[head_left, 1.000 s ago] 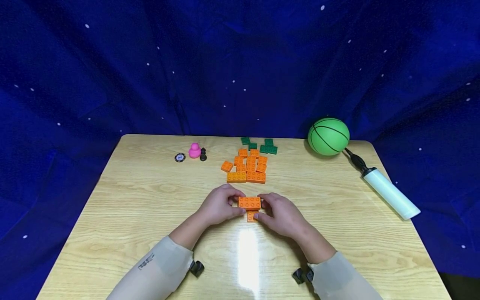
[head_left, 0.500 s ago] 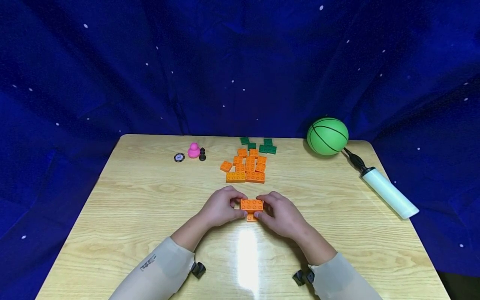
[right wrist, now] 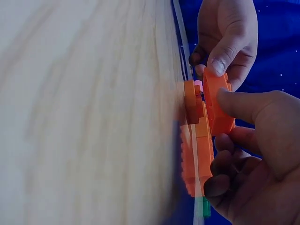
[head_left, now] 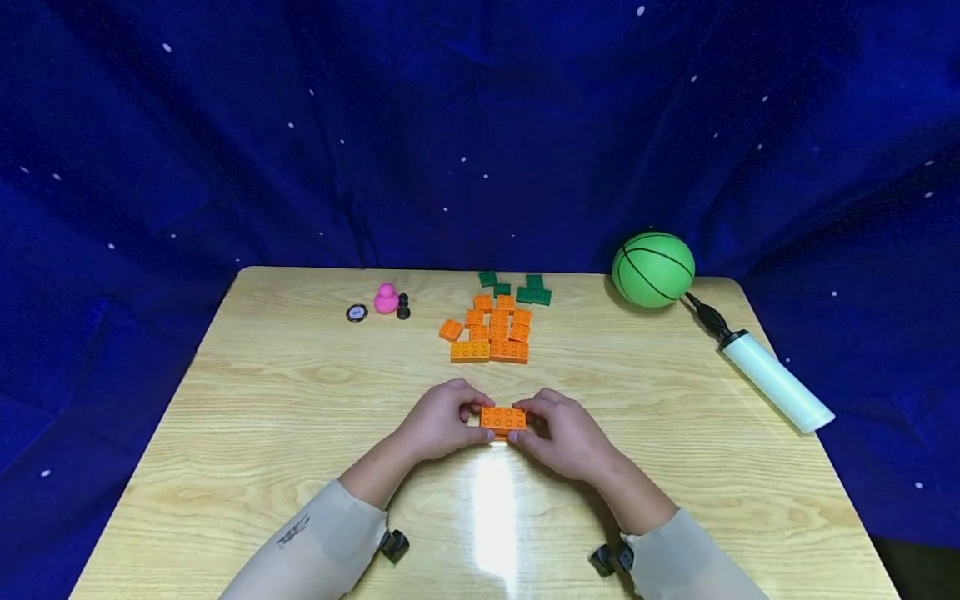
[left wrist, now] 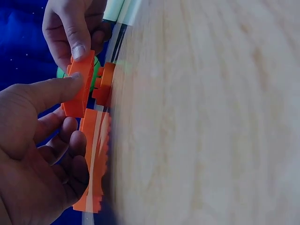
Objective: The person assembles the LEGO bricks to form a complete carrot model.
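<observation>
Between the two hands is a long orange brick, its studs facing up in the head view. My left hand pinches its left end between thumb and fingers, and my right hand pinches the other end. The left wrist view shows the held brick raised off the tabletop, with a smaller orange brick below it; a gap shows between the two. In the right wrist view the held brick is likewise apart from the lower brick. From the head, the lower brick is mostly hidden.
Beyond the hands lie several orange bricks and several green bricks. At the back left are a chip, a pink duck and a black piece. A green ball and a pump are at the right.
Both hands and the long brick have moved slightly toward the table's near edge. The long brick has also shifted a little right and now covers most of the smaller brick.
</observation>
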Available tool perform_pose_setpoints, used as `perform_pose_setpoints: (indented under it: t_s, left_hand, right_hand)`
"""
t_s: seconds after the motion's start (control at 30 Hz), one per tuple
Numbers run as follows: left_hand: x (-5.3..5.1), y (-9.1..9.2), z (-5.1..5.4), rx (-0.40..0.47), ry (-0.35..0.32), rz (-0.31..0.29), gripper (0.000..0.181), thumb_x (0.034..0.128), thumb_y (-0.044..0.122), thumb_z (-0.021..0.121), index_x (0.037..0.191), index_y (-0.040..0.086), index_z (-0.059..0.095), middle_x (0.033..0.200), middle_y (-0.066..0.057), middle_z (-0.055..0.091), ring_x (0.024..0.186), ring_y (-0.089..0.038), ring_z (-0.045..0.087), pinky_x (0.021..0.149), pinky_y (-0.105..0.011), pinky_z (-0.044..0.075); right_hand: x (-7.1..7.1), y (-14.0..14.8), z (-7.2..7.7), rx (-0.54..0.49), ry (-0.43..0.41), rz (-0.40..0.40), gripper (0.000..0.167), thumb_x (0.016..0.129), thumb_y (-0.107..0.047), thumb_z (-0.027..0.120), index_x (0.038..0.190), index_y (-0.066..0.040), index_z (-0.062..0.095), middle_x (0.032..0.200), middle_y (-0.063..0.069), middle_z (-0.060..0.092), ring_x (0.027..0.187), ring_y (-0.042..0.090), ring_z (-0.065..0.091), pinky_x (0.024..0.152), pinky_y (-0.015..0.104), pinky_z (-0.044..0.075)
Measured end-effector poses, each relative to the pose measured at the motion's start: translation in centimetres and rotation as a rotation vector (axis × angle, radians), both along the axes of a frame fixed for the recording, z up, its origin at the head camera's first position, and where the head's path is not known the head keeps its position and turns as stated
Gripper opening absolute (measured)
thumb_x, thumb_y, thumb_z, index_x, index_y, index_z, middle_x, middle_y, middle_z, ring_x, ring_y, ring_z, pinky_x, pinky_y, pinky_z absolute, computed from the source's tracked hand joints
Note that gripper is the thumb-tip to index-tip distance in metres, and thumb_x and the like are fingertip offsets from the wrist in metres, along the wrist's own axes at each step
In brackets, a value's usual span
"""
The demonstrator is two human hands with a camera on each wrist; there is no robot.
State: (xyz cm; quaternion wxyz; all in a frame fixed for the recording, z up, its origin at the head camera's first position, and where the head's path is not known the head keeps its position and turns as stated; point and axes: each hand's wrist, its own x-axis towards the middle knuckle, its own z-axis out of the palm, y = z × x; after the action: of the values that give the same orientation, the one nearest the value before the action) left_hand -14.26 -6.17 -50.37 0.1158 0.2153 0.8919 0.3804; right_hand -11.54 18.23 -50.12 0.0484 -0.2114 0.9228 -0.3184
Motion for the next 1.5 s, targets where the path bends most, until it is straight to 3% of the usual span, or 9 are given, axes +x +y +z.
perform_pose_setpoints:
  t_s: [0.4,0.83,1.07,1.3,1.5]
  left_hand:
    - [0.28,0.12,-0.01,0.014,-0.017,-0.01,0.032,0.0798,0.028,0.092,0.107,0.021,0.076,0.093,0.004,0.062,0.078,-0.011,0.053,0.07,-0.029,0.047]
    - [-0.08,0.3,0.28,-0.041,-0.018,-0.023,0.032,0.0784,0.028,0.092,0.105,0.021,0.075,0.094,0.004,0.064,0.08,-0.011,0.055,0.074,-0.03,0.048]
    - [0.08,0.4,0.08,-0.051,-0.051,0.006,0.031,0.0765,0.029,0.094,0.1,0.023,0.075,0.091,0.005,0.063,0.079,-0.011,0.054,0.075,-0.031,0.047]
    - [0.07,0.54,-0.13,-0.005,-0.094,0.029,0.031,0.076,0.028,0.094,0.1,0.024,0.076,0.09,0.005,0.063,0.078,-0.012,0.054,0.073,-0.031,0.047]
    - [0.25,0.27,-0.65,0.014,-0.116,0.027,0.03,0.0758,0.028,0.094,0.1,0.025,0.075,0.089,0.005,0.063,0.077,-0.012,0.053,0.073,-0.031,0.045]
  right_hand:
    - [0.04,0.11,0.13,0.021,0.025,0.018,0.041,0.091,-0.031,0.082,0.124,-0.009,0.074,0.1,-0.006,0.064,0.08,0.014,0.054,0.069,0.028,0.045]
    - [-0.3,-0.12,0.4,0.107,0.04,0.021,0.041,0.088,-0.033,0.085,0.121,-0.01,0.076,0.102,-0.005,0.069,0.083,0.01,0.057,0.076,0.033,0.049]
    - [-0.4,-0.39,0.59,0.139,-0.024,-0.004,0.041,0.086,-0.033,0.087,0.12,-0.012,0.077,0.102,-0.004,0.073,0.088,0.013,0.062,0.083,0.038,0.052]
    - [-0.8,-0.03,0.53,0.058,-0.116,-0.01,0.038,0.084,-0.03,0.089,0.116,-0.012,0.078,0.082,-0.011,0.064,0.073,0.009,0.054,0.068,0.03,0.047]
    - [-0.6,-0.02,0.33,0.059,-0.141,-0.003,0.038,0.085,-0.031,0.088,0.117,-0.013,0.077,0.082,-0.011,0.063,0.073,0.008,0.055,0.068,0.029,0.048]
